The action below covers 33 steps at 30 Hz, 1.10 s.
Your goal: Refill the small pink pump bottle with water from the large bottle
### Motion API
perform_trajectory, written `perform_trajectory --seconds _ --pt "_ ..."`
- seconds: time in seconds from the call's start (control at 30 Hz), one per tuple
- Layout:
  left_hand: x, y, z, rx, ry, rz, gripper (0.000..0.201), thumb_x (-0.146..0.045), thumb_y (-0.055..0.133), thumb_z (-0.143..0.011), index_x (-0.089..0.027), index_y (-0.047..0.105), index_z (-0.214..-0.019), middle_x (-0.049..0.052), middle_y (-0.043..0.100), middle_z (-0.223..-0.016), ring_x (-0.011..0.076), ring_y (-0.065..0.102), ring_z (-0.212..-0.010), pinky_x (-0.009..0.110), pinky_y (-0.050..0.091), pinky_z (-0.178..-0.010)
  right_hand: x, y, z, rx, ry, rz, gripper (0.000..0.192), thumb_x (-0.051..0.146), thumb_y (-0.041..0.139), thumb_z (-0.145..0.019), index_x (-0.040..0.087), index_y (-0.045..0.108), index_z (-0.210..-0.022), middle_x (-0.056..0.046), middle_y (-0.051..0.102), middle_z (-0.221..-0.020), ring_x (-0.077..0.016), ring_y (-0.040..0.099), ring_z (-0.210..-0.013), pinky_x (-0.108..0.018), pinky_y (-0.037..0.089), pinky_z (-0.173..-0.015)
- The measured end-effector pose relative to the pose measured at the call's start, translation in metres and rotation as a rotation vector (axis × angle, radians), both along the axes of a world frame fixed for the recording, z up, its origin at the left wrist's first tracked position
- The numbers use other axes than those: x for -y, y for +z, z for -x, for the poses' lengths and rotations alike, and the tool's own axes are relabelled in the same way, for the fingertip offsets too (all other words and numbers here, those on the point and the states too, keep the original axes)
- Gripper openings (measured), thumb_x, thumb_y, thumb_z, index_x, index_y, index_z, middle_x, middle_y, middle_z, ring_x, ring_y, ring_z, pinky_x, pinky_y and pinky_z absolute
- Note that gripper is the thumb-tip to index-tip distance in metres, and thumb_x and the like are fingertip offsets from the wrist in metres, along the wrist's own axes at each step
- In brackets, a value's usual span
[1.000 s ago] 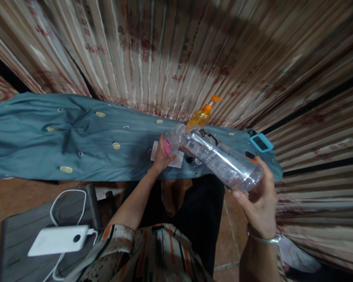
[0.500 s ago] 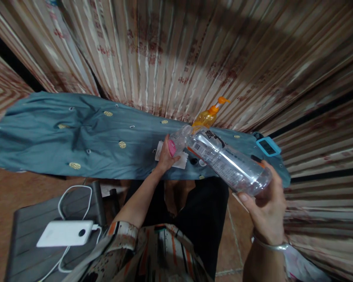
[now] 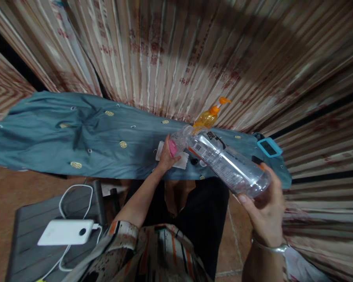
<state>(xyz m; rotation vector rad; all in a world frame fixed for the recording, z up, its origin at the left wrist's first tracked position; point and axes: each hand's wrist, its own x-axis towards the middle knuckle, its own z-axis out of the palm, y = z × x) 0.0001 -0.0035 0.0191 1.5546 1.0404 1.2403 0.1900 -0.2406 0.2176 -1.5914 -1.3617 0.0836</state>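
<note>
My right hand [image 3: 267, 211] is wrapped round the base of a large clear plastic bottle [image 3: 235, 166] with a printed label. The bottle lies tilted, its neck end lower and pointing left. My left hand [image 3: 165, 157] grips a small clear bottle [image 3: 180, 140] with a pink part at its lower end. The two bottle mouths meet or nearly meet; whether they touch, I cannot tell. Any liquid passing between them is not visible. Just behind stands a pump bottle [image 3: 207, 118] of yellow liquid with an orange pump head. Beneath my left hand lies a white paper piece [image 3: 181, 161].
A teal patterned cloth [image 3: 100, 137] covers the narrow table. On it are a small black round thing [image 3: 194, 161], a white disc [image 3: 203, 163] and a blue-framed device [image 3: 269, 147]. Curtains [image 3: 170, 58] hang behind. A white power bank [image 3: 65, 232] with cable lies on a grey stool [image 3: 26, 223].
Both hands and bottles keep almost the same pose. The whole view has shifted very slightly.
</note>
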Motion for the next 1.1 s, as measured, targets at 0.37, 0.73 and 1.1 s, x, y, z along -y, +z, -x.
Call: perform_trajectory --seconds 0.37,0.73,1.1 --pt "0.001 0.001 -0.001 -0.002 0.014 -0.012 0.127 -0.015 0.093 -0.055 -0.026 0.022 -0.161 0.019 0.036 -0.17 0.037 0.037 -0.16 0.057 0.024 -0.136 0.0 0.002 0.003 -0.052 -0.005 0.017 0.098 0.051 0.092 -0.07 0.024 0.052 -0.155 -0.015 0.063 -0.142 -0.0367 0.064 -0.128 -0.056 0.052 -0.109" --pt "0.0 0.002 0.0 -0.009 0.021 -0.019 0.127 -0.013 0.091 -0.056 -0.028 0.021 -0.161 0.017 0.034 -0.172 0.0351 0.035 -0.161 0.056 0.022 -0.137 0.003 -0.007 0.0 -0.05 -0.023 0.052 0.102 0.054 0.092 -0.07 0.025 0.048 -0.157 -0.016 0.056 -0.153 -0.0363 0.062 -0.132 -0.056 0.053 -0.109" --pt "-0.003 -0.002 0.001 -0.024 0.024 -0.045 0.127 -0.017 0.092 -0.058 -0.029 0.02 -0.161 0.016 0.035 -0.171 0.0349 0.036 -0.161 0.055 0.026 -0.136 0.004 -0.011 0.003 -0.015 -0.041 0.048 0.098 0.056 0.089 -0.073 0.026 0.048 -0.157 -0.015 0.056 -0.154 -0.0362 0.062 -0.133 -0.052 0.057 -0.104"
